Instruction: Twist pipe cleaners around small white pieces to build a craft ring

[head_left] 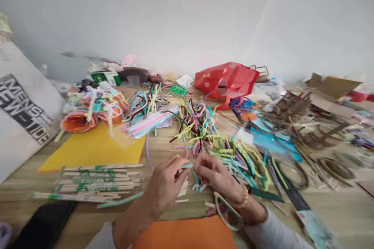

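Both hands meet over the middle of the table. My left hand is closed, thumb and fingers pinching a light teal pipe cleaner. At its other end, the closed fingertips of my right hand grip the same piece; they partly hide it. A beaded bracelet circles my right wrist. Behind the hands lies a tangled heap of coloured pipe cleaners. Short pale sticks rest on the table between my hands. Another teal strip lies left of my left forearm.
Paper-wrapped chopsticks lie left, below a yellow sheet. An orange sheet is nearest me, with a white oval frame by my right wrist. A dark phone, white bag and red bag stand or lie around.
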`<state>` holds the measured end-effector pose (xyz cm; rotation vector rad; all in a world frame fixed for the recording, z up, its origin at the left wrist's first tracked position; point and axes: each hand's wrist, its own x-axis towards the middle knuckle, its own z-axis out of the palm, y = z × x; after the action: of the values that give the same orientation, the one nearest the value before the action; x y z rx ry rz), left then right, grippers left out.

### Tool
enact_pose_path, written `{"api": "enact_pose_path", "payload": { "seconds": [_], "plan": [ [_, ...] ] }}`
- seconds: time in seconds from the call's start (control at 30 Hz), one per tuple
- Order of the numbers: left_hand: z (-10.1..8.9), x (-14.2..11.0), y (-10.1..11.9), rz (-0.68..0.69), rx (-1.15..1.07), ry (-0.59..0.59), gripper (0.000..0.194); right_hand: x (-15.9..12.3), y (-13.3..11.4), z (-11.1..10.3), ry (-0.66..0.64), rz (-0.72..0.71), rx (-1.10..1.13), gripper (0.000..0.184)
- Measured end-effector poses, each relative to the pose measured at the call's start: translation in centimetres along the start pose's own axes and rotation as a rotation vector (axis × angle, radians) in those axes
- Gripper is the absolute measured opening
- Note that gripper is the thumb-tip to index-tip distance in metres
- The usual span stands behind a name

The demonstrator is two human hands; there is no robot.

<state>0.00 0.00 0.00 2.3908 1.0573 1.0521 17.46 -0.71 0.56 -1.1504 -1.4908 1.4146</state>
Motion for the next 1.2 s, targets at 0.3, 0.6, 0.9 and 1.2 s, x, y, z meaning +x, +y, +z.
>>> {"api": "enact_pose_path", "payload": {
  "seconds": [0.3, 0.6, 0.9, 1.2],
  "plan": [
    [0.1, -0.5, -0.3, 0.111, 0.186, -0.023, 0.022, -0.2, -0.1, 0.1, -0.040, -0.028, -0.080, 0.014],
    [-1.5, 0.7, -0.2, -0.362, -0.470, -0.382, 0.025, -1.3, -2.4, -0.7, -0.108, -0.239, -0.706, 0.010],
    [-1.5, 0.6, 0.7, -0.225, -0.215, -0.295, 0.008, -1.2, -2.8, -1.2, -0.153, -0.098, -0.521, 0.012],
    [-0.8, -0.9, -0.2, 0.234, 0.345, -0.293, 0.012, 0.0, -1.3, -1.6, -0.273, 0.059, -0.106, 0.022]
  ]
}}
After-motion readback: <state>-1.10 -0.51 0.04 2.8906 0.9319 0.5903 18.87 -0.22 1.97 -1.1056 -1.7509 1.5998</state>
